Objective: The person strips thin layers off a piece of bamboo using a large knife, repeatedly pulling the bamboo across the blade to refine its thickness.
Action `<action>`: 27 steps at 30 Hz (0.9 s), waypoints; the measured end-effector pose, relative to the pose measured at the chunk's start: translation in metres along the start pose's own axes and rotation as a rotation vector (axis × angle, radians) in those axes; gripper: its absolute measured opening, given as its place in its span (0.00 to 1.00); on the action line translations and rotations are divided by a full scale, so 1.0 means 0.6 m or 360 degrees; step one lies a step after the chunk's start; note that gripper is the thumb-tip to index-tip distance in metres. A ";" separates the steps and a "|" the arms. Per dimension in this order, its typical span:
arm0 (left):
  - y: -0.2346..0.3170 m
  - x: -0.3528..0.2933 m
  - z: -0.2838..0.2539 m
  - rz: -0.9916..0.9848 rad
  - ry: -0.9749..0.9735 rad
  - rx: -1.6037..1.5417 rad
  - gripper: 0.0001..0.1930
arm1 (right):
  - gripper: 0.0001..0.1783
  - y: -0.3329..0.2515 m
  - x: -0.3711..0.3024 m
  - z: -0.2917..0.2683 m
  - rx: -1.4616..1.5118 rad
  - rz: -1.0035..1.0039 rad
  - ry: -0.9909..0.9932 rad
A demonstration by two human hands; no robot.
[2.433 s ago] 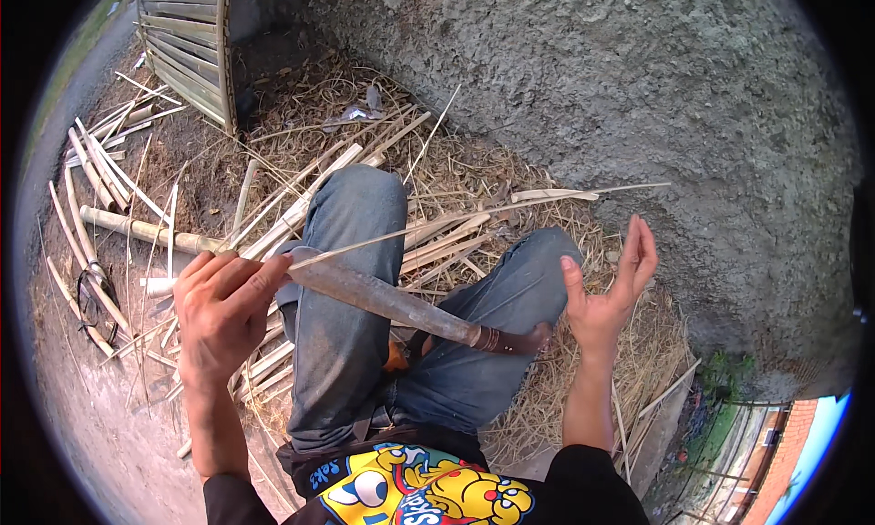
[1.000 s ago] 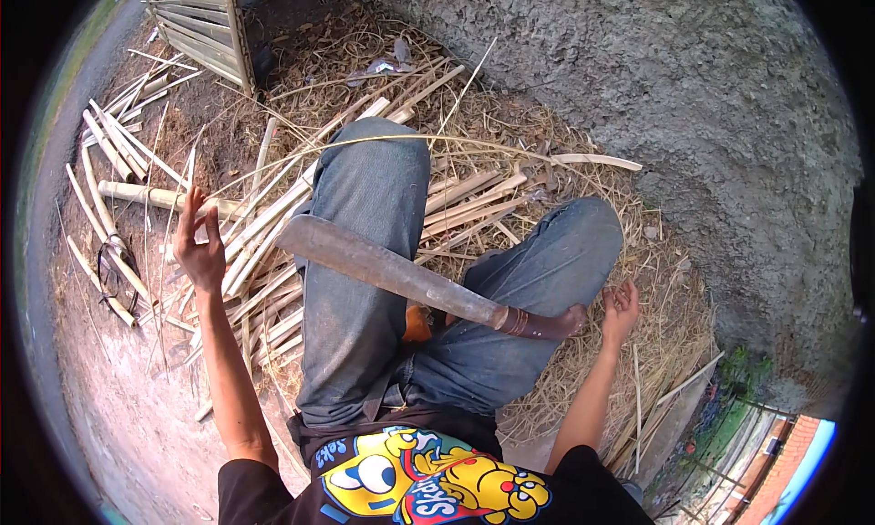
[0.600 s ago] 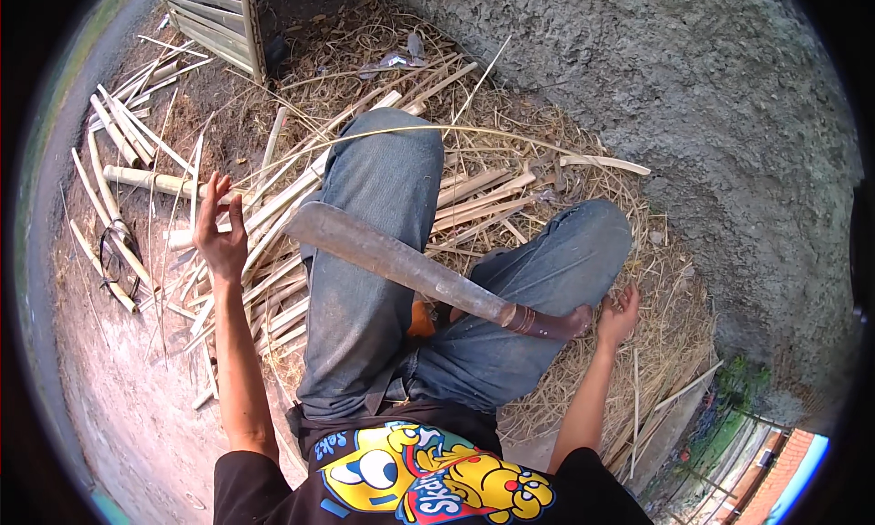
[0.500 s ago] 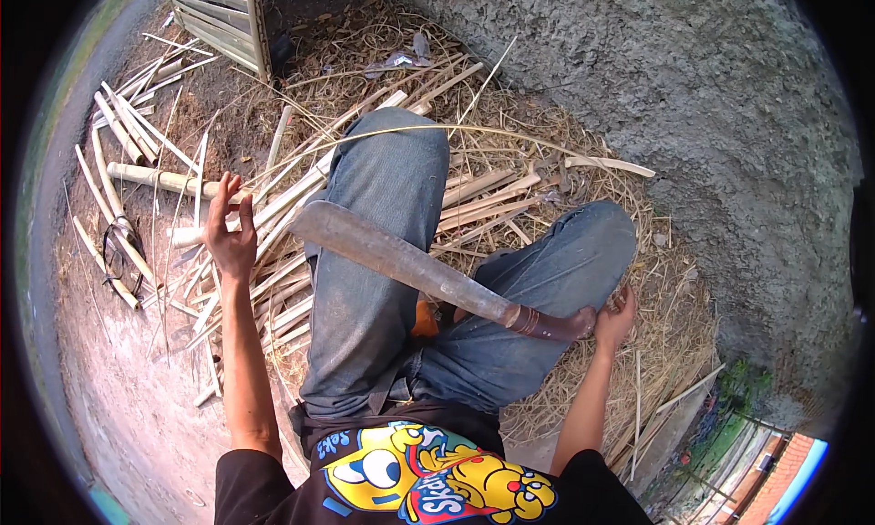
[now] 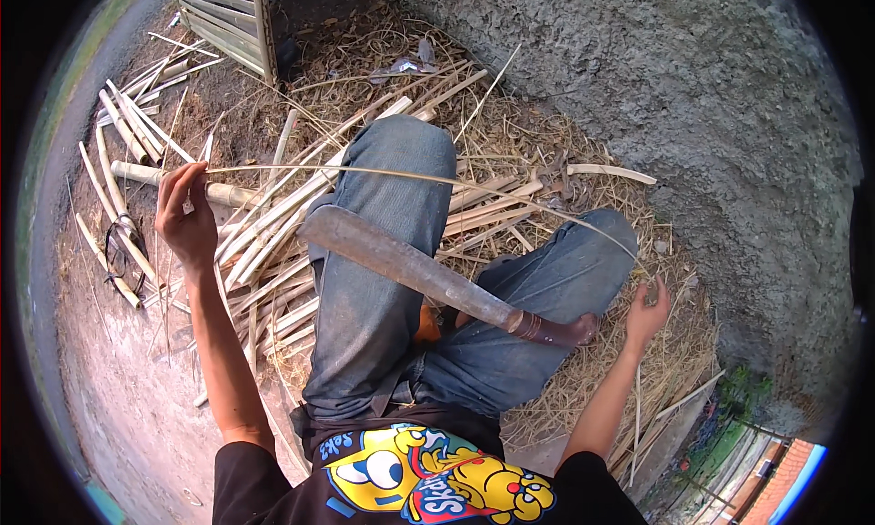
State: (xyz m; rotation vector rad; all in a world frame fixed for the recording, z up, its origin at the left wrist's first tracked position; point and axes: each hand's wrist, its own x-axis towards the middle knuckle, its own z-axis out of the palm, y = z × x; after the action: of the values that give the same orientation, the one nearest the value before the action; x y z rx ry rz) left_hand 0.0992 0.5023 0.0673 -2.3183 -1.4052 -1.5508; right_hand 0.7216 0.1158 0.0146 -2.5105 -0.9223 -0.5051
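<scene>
A long thin bamboo strip [image 5: 383, 170] arcs across above my knees. My left hand [image 5: 187, 217] is shut on its left end in a pinch. The strip bends down on the right, and its tip comes close to my right hand [image 5: 646, 315]. That hand has thumb and forefinger apart; whether the strip touches them I cannot tell. A machete [image 5: 410, 268] with a broad worn blade and dark handle lies across my thighs [image 5: 374, 279], its handle toward my right knee. Neither hand is on it.
Split bamboo pieces [image 5: 290, 293] lie heaped beside my left leg, with more sticks [image 5: 492, 206] past my knees. A bamboo pole [image 5: 232, 195] and a slatted bamboo panel [image 5: 228, 19] are at the left and far left. A rough grey wall [image 5: 729, 115] rises on the right.
My left hand has moved left and slightly up, closing on the strip. My right hand has shifted right, away from the machete handle. The strip's right part has come down toward it.
</scene>
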 end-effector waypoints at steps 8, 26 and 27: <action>0.080 0.109 -0.054 0.0305 0.0066 0.0225 0.10 | 0.14 -0.190 0.100 -0.089 0.0473 -0.0516 0.0042; 0.420 0.195 0.012 -0.0114 -0.0332 -0.2547 0.36 | 0.10 -0.566 0.087 -0.284 0.1419 -0.1129 -0.0023; 0.455 0.221 -0.005 -0.0215 -0.0150 -0.2552 0.34 | 0.13 -0.572 0.082 -0.293 0.1441 -0.1188 -0.0147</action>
State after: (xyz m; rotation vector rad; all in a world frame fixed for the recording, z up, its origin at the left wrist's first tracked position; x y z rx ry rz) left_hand 0.2950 0.4257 0.2859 -2.7460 -0.0021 -3.3964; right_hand 0.4923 0.2924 0.2745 -1.3483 -1.6584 -0.1062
